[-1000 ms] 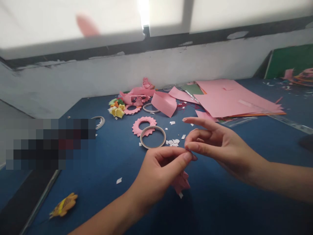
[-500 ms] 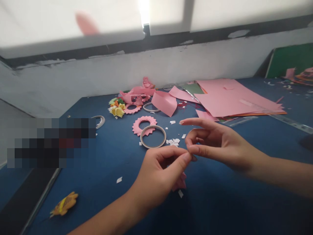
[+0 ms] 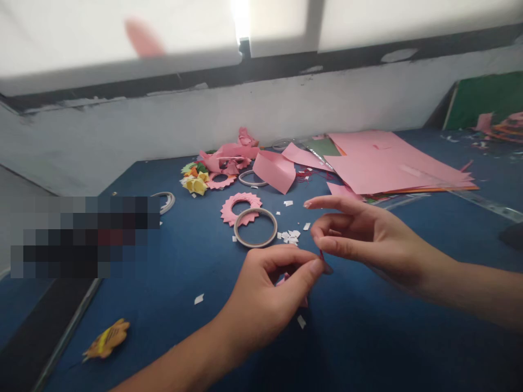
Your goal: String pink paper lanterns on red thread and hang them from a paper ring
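Note:
My left hand (image 3: 278, 294) is closed in a pinch at the middle of the view, with a short dark red thread (image 3: 321, 254) at its fingertips. Just right of it, my right hand (image 3: 368, 234) pinches the same thread between thumb and bent fingers, its index finger stretched out. Partly hidden behind my left hand is a pink folded paper piece (image 3: 304, 302). Beyond my hands, a tape roll (image 3: 237, 234) stands against a pink paper ring (image 3: 225, 212), overlapping its front edge. White paper bits (image 3: 291, 236) lie to the right of the roll.
Pink sheets (image 3: 368, 163) are stacked at the back right, beside a clear ruler (image 3: 490, 206). Crumpled pink paper (image 3: 224, 158) and yellow paper pieces (image 3: 196, 184) lie at the back. A tiger-striped ornament (image 3: 108, 338) rests front left on the blue table (image 3: 163, 283). The far left is pixelated.
My hands have moved slightly apart at the fingertips, and the red thread now shows between them. The pink piece behind my left hand has shifted a little left.

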Available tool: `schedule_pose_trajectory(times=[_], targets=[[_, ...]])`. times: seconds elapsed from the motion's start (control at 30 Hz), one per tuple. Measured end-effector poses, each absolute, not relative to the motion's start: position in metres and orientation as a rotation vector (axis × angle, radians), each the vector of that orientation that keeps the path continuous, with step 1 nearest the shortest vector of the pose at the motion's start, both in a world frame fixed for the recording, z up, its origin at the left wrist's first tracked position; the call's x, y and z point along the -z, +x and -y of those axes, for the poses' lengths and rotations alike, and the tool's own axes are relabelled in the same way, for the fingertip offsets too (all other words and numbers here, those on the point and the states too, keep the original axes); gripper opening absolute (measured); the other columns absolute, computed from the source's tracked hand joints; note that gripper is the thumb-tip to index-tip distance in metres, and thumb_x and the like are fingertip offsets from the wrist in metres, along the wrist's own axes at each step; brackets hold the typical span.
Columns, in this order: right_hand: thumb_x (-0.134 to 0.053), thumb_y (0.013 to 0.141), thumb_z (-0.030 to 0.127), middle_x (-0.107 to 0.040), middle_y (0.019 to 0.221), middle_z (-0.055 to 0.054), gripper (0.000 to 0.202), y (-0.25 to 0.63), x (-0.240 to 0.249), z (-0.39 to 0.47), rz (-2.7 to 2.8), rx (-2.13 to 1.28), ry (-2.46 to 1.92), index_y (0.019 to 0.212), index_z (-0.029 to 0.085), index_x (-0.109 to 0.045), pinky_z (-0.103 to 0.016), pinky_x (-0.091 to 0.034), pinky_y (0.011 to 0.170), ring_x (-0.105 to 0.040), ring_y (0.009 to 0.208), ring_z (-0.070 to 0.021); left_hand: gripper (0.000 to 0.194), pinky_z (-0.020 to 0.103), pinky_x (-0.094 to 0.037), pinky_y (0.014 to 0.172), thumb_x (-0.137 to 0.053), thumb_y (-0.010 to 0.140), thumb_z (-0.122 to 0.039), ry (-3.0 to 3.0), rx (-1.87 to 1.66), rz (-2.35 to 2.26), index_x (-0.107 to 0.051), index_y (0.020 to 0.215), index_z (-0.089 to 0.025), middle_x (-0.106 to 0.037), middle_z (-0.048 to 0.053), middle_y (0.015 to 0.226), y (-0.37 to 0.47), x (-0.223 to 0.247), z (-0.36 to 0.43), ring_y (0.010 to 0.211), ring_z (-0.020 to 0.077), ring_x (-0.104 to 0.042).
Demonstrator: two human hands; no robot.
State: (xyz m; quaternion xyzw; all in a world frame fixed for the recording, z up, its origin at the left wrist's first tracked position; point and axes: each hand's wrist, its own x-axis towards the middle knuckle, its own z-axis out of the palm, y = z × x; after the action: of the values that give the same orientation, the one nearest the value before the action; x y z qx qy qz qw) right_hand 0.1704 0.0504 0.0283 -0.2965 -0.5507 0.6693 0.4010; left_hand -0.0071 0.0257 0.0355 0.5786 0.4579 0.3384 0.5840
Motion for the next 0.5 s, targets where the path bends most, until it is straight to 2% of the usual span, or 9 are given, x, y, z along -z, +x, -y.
schedule_pose_trajectory(times=[0.13,0.27,0.5], targets=[[-0.067,0.084,0.021,-0.06,0.075,0.005,0.035,0.1684,-0.0281,-0.0485,1.408,-1.657,-0.792,0.115,0.027,-0.053,-0.015,-0.049,0.067,-0.059,0.073,-0.005,0.018,0.022,-0.046,0.049,-0.062,0.078,-0.03,1.329,-0.842,-1.047,-0.07,0.077,-0.015,-0.058,0.001,0.066,-0.0078,-0.0347,-0.0261,0.052,0.0105,-0.054],[-0.067,0.084,0.023,-0.06,0.074,0.005,0.035,0.167,-0.0284,-0.0477,1.461,-1.574,-0.807,0.116,0.028,-0.052,-0.016,-0.047,0.065,-0.057,0.07,-0.005,0.022,0.022,-0.045,0.049,-0.061,0.079,-0.03,1.306,-0.833,-1.062,-0.067,0.067,-0.013,-0.055,0.0,0.058,-0.0072,-0.0339,-0.0268,0.048,0.0105,-0.054],[-0.067,0.084,0.027,-0.064,0.083,0.002,0.04,0.1698,-0.0309,-0.0495,1.581,-1.446,-0.851,0.119,0.027,-0.049,-0.022,-0.048,0.069,-0.06,0.076,-0.009,0.022,0.023,-0.045,0.054,-0.06,0.08,-0.029,1.362,-0.868,-1.093,-0.066,0.066,-0.013,-0.059,0.002,0.059,-0.0071,-0.0363,-0.0244,0.055,0.0125,-0.056]])
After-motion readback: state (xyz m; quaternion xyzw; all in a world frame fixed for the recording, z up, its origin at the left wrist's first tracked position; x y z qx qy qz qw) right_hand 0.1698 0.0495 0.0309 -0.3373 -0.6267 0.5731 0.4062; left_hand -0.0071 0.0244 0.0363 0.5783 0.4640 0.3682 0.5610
